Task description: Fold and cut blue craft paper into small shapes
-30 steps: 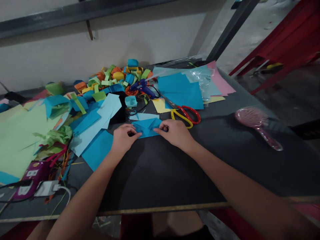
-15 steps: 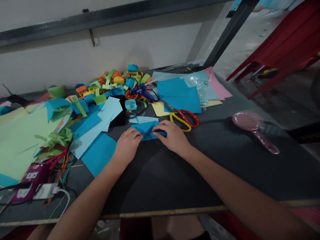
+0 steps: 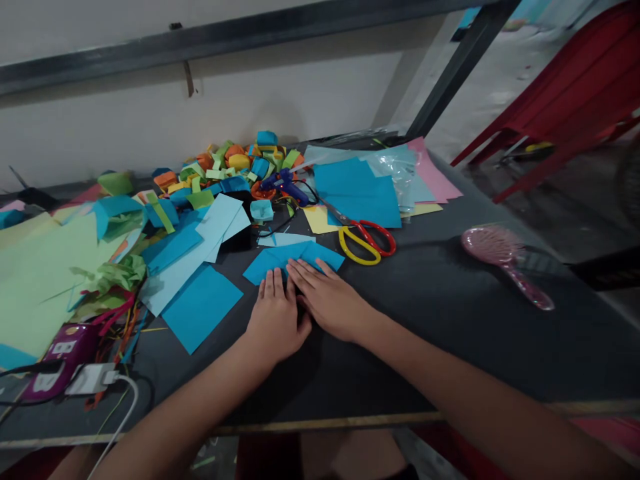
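A folded sheet of blue paper (image 3: pixel 295 256) lies on the dark table in front of me. My left hand (image 3: pixel 276 313) rests with its fingers stretched out on the paper's near edge. Beside it, my right hand (image 3: pixel 330 297) is also laid flat, its fingertips on the middle of the paper. The two hands meet at the thumbs and index fingers, which hide part of the near edge. Just behind the paper is a pale blue paper strip (image 3: pixel 287 239). To the right lie scissors (image 3: pixel 364 241) with one yellow and one red handle.
Blue sheets (image 3: pixel 200 310) lie on the left, near a purple power strip (image 3: pixel 60 360) with a white charger (image 3: pixel 93 379). A blue glue gun (image 3: pixel 286 183) sits by a heap of folded paper pieces (image 3: pixel 220 170). A pink hairbrush (image 3: pixel 505 260) is on the right.
My fingers have gone from pinching the blue paper's raised folds to lying flat on it. Both hands have moved closer together and toward me, and the paper now lies flatter and wider.
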Demonstrator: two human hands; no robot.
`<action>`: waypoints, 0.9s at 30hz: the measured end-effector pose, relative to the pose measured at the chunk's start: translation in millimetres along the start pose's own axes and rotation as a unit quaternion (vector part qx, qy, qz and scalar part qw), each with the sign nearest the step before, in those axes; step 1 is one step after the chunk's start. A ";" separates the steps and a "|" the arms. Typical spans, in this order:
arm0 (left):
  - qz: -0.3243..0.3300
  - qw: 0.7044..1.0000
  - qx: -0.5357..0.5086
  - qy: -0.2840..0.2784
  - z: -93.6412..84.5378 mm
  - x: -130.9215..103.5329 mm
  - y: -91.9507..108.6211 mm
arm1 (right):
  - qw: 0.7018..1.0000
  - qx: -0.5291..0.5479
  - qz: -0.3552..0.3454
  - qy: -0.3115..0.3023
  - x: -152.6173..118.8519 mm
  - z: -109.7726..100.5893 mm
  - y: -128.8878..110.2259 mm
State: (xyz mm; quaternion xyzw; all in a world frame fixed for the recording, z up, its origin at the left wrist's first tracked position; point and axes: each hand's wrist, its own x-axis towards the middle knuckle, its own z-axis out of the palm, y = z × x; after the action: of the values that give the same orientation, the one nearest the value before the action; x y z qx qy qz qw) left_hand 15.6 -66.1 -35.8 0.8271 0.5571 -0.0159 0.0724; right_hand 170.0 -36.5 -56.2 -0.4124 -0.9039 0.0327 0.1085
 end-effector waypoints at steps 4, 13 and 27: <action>-0.003 1.000 -0.013 -0.004 -2.8 -1.6 -0.4 | 0.999 -0.010 0.046 -0.014 -8.4 -2.3 -5.9; -0.035 0.999 0.007 0.007 -1.1 -4.2 5.2 | 0.996 0.017 0.059 -0.069 -16.8 -8.5 0.8; -0.150 0.983 0.105 0.031 4.5 -8.4 10.1 | 0.990 0.005 0.092 -0.107 -22.6 -13.7 -0.2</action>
State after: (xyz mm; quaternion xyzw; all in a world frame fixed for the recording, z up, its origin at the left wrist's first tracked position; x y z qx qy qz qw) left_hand 21.9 -78.1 -38.4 0.7371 0.6722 -0.0595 -0.0357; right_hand 187.3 -54.0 -46.7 -0.4872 -0.8685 0.0907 0.0095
